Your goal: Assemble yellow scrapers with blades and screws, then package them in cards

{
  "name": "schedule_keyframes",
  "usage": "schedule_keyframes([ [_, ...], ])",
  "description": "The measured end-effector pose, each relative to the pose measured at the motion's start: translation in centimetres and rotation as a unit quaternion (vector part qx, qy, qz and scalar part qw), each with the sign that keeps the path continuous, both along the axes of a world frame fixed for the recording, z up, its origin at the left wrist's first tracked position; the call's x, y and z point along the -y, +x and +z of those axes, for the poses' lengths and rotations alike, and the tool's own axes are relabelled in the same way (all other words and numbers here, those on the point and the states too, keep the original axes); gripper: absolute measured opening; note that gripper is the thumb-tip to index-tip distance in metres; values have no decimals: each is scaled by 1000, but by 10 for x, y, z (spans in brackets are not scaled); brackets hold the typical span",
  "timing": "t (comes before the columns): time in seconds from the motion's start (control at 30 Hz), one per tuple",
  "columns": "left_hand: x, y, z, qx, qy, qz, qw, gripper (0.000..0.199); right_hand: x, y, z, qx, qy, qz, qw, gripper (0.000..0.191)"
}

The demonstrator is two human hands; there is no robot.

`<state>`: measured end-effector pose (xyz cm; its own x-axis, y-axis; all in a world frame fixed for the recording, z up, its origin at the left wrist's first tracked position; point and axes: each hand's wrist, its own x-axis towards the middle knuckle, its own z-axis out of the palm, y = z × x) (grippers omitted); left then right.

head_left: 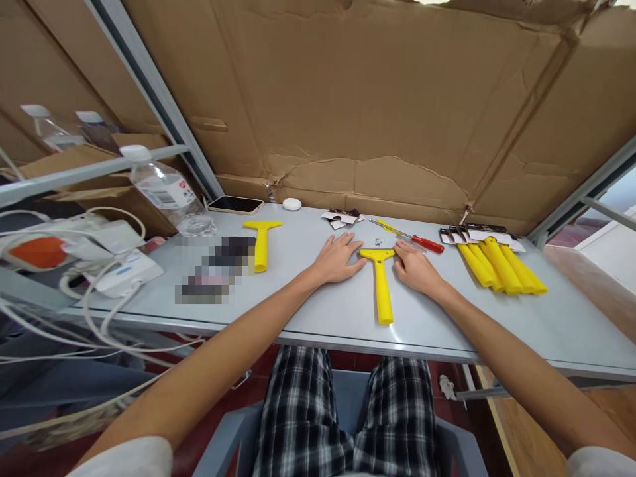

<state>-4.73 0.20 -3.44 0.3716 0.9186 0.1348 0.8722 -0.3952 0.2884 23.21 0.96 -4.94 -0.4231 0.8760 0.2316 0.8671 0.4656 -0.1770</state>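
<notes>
A yellow scraper [381, 291] lies on the grey table between my hands, its wide head away from me and its handle toward me. My left hand [340, 260] rests flat and open on the table, thumb close to the left end of the head. My right hand [417, 268] lies on the table with its fingertips at the right end of the head; its fingers look loosely bent and hold nothing I can see. Just beyond the head is a little group of small dark pieces [380, 242], too small to name. A red-handled screwdriver [427, 244] lies beyond my right hand.
Several yellow scrapers with black-and-white cards [501, 265] lie at right. Another yellow scraper [261, 246], a phone [236, 205] and a white oval case [292, 204] are at left. Loose cards [342, 217] lie near the cardboard wall [372, 99]. A bottle [166, 189] and cables stand far left.
</notes>
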Motion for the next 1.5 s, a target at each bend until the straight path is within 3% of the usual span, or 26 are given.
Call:
schedule_keyframes([
  [0.23,-12,-6,-7,144,38,-22,989,37,-4,2,2,-42,40,28,998,46],
  [0.43,-19,-4,-6,299,119,-54,945,30,8,-10,14,-138,81,24,987,35],
  [0.53,-18,0,-6,324,166,-57,929,23,16,-21,21,-250,2,28,968,35],
  [0.7,-13,6,-9,300,193,-81,931,15,21,-31,24,-371,-140,37,917,42],
  [0.93,-4,12,-8,288,183,-166,925,39,24,-33,33,-468,-246,3,849,81],
  [1.07,-9,11,-12,298,134,-137,935,52,22,-29,35,-480,-289,37,827,68],
  [1.27,-15,5,-8,283,56,-82,954,38,18,-25,34,-471,-270,45,838,60],
  [1.4,-18,-3,-4,246,51,-88,964,33,15,-20,38,-427,-229,1,875,57],
  [1.5,-18,-6,-3,204,47,-115,971,31,10,-12,41,-342,-217,-33,914,44],
])
